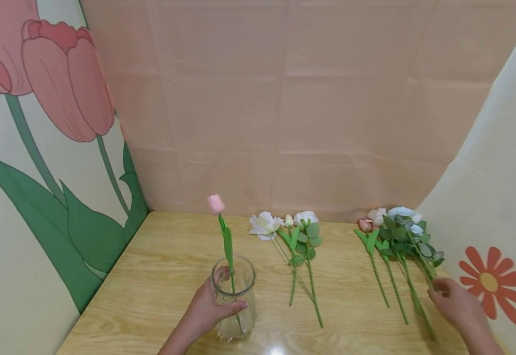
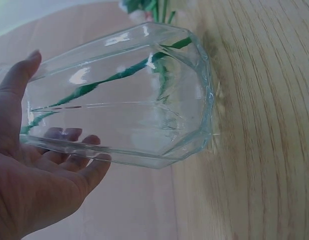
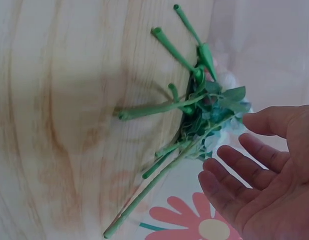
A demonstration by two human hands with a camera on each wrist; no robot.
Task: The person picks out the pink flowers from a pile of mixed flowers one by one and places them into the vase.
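Observation:
My left hand [image 1: 211,305] grips a clear glass vase [image 1: 246,315] around its upper part, thumb on the near side. Inside it stands a pink tulip [image 1: 216,203], its green stem [image 2: 112,77] slanting down through the glass. At the right, my right hand [image 3: 264,170] is beside a bunch of flowers, thumb and fingers spread apart with nothing between them. That bunch has pale blue flowers [image 1: 401,212] with dark green leaves [image 3: 234,97], and a dusty pink tulip [image 1: 365,226] lies at its left. Several bare stem ends [image 3: 127,115] point toward me.
Between the hands lie a large white flower [image 1: 265,225], a cream tulip [image 1: 289,220] and a white rose-like flower [image 1: 306,217] on the wooden table [image 1: 160,276]. A pinkish backdrop [image 1: 284,108] rises behind; printed cloths hang at left and right.

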